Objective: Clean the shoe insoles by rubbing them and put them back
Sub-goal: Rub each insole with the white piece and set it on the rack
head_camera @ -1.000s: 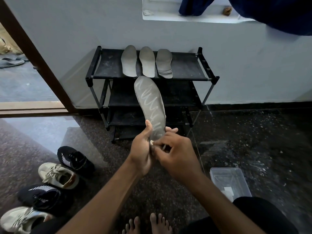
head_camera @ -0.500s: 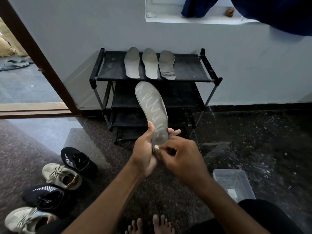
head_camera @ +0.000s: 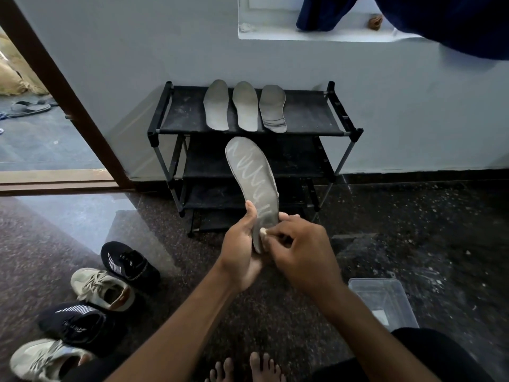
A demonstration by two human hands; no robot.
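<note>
A dark, speckled, polished stone floor (head_camera: 413, 230) meets a matte pale grey plastered wall (head_camera: 137, 51), with a brown wooden door frame (head_camera: 55, 78) slanting across the left. Against the wall stands a black shoe rack of thin metal tubes and dusty fabric shelves (head_camera: 303, 117). Three flat grey foam insoles (head_camera: 245, 106) lie side by side on its top shelf, toes toward the wall; the rightmost has ridged lines at its heel.

In front of the rack, covering part of its lower shelves, a fourth grey curved insole with pale zigzag streaks down its face (head_camera: 253, 175) is held up in the air, toe tilted up and to the left. The left hand (head_camera: 239, 252) grasps its heel end, thumb lying along the left edge and fingers wrapped behind. The right hand (head_camera: 303, 255) has its fingers curled, pinching a small whitish lump (head_camera: 263, 231) against the insole's heel area; what the lump is made of cannot be told.

On the floor to the left sit four shoes in a loose row: two black knit sneakers with white stripes (head_camera: 129, 264) and two beige lace-up sneakers (head_camera: 102, 288). A clear rectangular plastic box (head_camera: 385, 299) rests on the floor to the right, partly hidden by the right forearm. Bare toes (head_camera: 248, 368) show at the bottom edge, and dark blue cloth (head_camera: 440, 20) hangs over a white ledge (head_camera: 303, 37) above
</note>
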